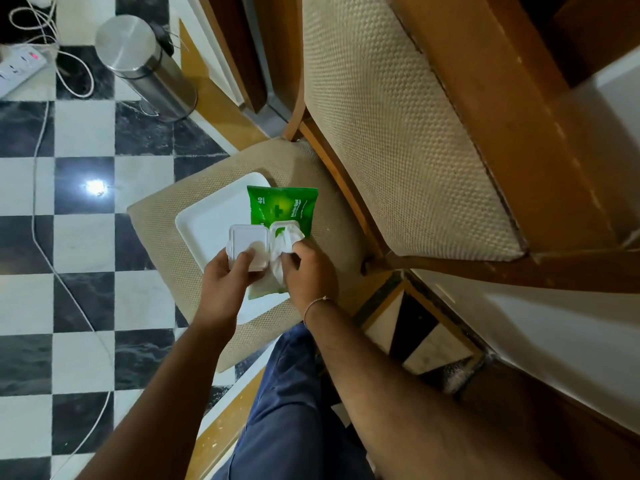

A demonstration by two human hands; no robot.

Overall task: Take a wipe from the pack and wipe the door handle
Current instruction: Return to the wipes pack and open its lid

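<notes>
We're looking down at a chair seat (166, 220) w/ beige woven cushion; its padded back (398, 133) rises to the right in a wooden frame. On the seat lies a white square tray (211, 216), and the green pack of wipes (282, 206) lies partly on that tray, partly on the cushion, just beside the back rail. Floor is black & white checker tile (83, 244). Far left, well apart from the chair: a steel pedal bin (145, 67), a white power strip (20, 65) w/ a red light, and a white cable (45, 237) running across the tiles. A bright light glare sits on one dark tile. Our blue trouser leg (287, 410) shows below, btw the forearms. Nothing lies between us and the pack; only our own hands cover its near end.

Pack: glossy green, white cross in the middle, "40" printed at the far corner, other print too small to read. White flip lid (247, 244) is swung open to the left. A white wipe (285, 247) sticks up crumpled out of the opening.

Left hand (221, 289): fingers curled, thumb on the open lid, pinning it. Right hand (308, 268): fingers pinched together on the wipe, thin bracelet at the wrist.
</notes>
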